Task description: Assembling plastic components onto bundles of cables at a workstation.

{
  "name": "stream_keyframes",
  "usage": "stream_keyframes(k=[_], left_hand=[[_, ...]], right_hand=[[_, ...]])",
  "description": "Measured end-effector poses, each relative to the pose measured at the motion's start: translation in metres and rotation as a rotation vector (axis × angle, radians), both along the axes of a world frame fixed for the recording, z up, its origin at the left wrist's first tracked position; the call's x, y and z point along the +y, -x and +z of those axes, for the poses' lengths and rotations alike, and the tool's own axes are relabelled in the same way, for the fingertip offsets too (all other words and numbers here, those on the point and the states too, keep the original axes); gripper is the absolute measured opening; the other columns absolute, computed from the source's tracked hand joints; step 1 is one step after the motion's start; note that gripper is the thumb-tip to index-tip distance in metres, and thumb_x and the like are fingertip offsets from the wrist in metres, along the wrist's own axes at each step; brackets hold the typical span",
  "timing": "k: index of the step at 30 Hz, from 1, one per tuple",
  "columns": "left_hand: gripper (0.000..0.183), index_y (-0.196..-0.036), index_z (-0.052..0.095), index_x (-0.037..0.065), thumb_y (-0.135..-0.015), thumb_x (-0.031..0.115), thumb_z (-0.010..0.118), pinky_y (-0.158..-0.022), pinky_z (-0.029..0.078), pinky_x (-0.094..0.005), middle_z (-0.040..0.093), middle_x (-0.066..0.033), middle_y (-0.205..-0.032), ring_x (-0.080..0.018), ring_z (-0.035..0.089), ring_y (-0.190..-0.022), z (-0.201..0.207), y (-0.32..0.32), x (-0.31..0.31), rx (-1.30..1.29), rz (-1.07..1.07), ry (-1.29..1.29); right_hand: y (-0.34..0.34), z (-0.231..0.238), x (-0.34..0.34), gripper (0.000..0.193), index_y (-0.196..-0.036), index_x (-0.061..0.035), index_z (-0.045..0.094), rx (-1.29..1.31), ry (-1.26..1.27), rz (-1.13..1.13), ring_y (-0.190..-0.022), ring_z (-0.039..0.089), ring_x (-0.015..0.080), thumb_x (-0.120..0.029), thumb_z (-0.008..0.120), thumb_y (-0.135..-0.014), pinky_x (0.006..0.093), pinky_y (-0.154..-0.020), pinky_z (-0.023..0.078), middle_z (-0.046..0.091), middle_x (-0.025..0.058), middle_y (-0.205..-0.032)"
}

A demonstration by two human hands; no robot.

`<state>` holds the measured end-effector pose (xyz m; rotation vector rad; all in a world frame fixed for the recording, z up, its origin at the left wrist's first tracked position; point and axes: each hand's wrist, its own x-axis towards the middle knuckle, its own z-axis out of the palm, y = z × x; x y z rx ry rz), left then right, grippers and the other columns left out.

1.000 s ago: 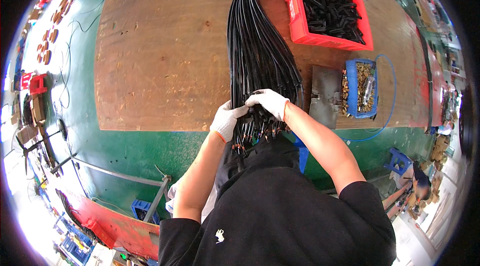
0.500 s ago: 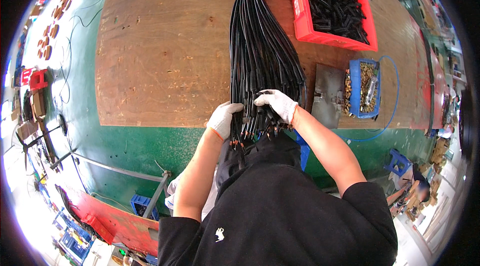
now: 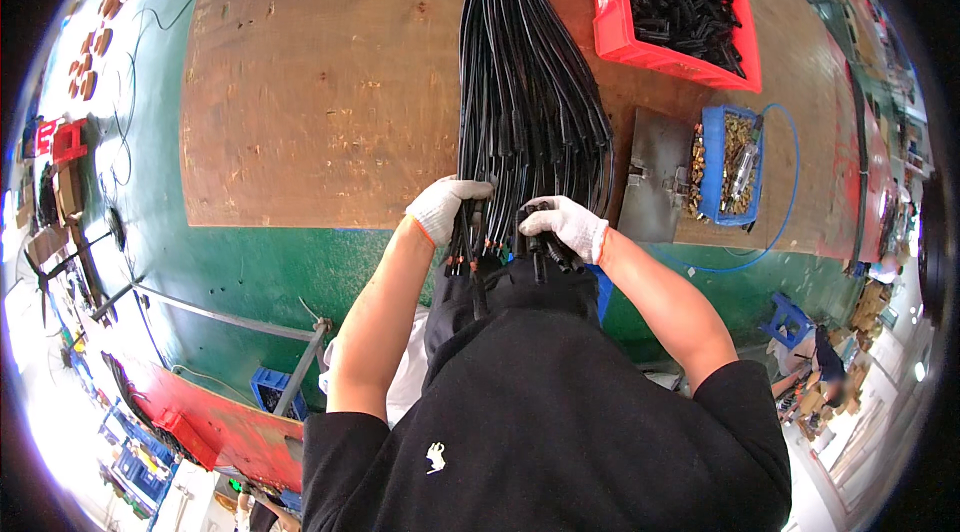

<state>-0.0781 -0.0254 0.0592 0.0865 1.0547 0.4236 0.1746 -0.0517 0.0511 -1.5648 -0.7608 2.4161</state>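
Observation:
A thick bundle of black cables (image 3: pixel 510 62) runs down the table towards me, its stripped, copper-tipped ends hanging over the near edge. My left hand (image 3: pixel 443 209), in a white glove, closes its thumb and fingers on a cable at the bundle's left side. On the right, my gloved right hand (image 3: pixel 570 229) is closed around several short black sleeves (image 3: pixel 541 260) that point down towards my lap. Whether those sleeves sit on cables is hidden by the fingers. More black sleeves sit on the cables just above both hands.
At the far right stands a red bin (image 3: pixel 605 2) full of short black sleeves. Nearer lies a metal plate (image 3: pixel 655 177) beside a blue bin (image 3: pixel 712 167) of small brass-coloured parts, with a blue hose (image 3: pixel 797 182) curving around it. Wooden table (image 3: pixel 320 82) extends left.
My right hand has moved down, and black sleeves now stick out below its fingers. The left hand has shifted slightly up on the bundle's left side.

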Motion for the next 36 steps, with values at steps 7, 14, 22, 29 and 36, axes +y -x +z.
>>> stream_keyframes(k=[7, 14, 22, 29, 36], left_hand=[[0.010, -0.102, 0.069, 0.005, -0.096, 0.013, 0.072, -0.062, 0.052, -0.0270, 0.068, -0.0026, -0.083, -0.0128, 0.061, -0.065, -0.020, -0.016, -0.019, -0.015, 0.175, -0.083], [0.009, -0.101, 0.071, 0.004, -0.096, 0.011, 0.070, -0.063, 0.052, -0.0278, 0.069, -0.0033, -0.086, -0.0142, 0.063, -0.068, -0.030, -0.028, -0.027, 0.073, 0.274, -0.122], [0.011, -0.106, 0.071, 0.004, -0.095, 0.007, 0.070, -0.065, 0.055, -0.0301, 0.069, -0.0030, -0.086, -0.0133, 0.063, -0.070, -0.034, -0.028, -0.028, 0.118, 0.240, -0.150], [0.014, -0.105, 0.071, 0.004, -0.092, 0.006, 0.073, -0.068, 0.056, -0.0307, 0.069, -0.0037, -0.087, -0.0143, 0.064, -0.071, -0.025, -0.030, -0.025, 0.092, 0.182, -0.191], [0.018, -0.103, 0.071, 0.005, -0.087, 0.004, 0.079, -0.069, 0.058, -0.0343, 0.071, -0.0044, -0.089, -0.0165, 0.067, -0.073, -0.008, -0.022, -0.016, 0.050, 0.166, -0.179]], right_hand=[[-0.006, 0.035, -0.018, 0.037, -0.119, 0.0093, 0.069, -0.008, 0.038, 0.102, -0.092, 0.072, 0.0133, -0.007, 0.075, -0.086, 0.0289, -0.090, 0.056, 0.078, 0.0093, -0.099], [-0.013, 0.048, -0.033, 0.038, -0.120, 0.0055, 0.071, -0.003, 0.086, 0.194, -0.087, 0.071, 0.0123, -0.007, 0.079, -0.085, 0.0287, -0.083, 0.057, 0.077, 0.0071, -0.097], [-0.013, 0.049, -0.046, 0.038, -0.120, 0.0051, 0.071, -0.025, 0.086, 0.238, -0.084, 0.070, 0.0119, -0.008, 0.080, -0.085, 0.0283, -0.081, 0.056, 0.076, 0.0058, -0.095], [-0.010, 0.044, -0.048, 0.034, -0.114, 0.0046, 0.074, 0.008, 0.095, 0.190, -0.084, 0.069, 0.0120, -0.009, 0.080, -0.084, 0.0286, -0.082, 0.056, 0.076, 0.0048, -0.095], [-0.001, 0.038, -0.030, 0.045, -0.123, 0.0088, 0.069, -0.040, 0.044, 0.260, -0.088, 0.073, 0.0136, -0.009, 0.080, -0.083, 0.0299, -0.084, 0.058, 0.078, 0.0093, -0.098]])
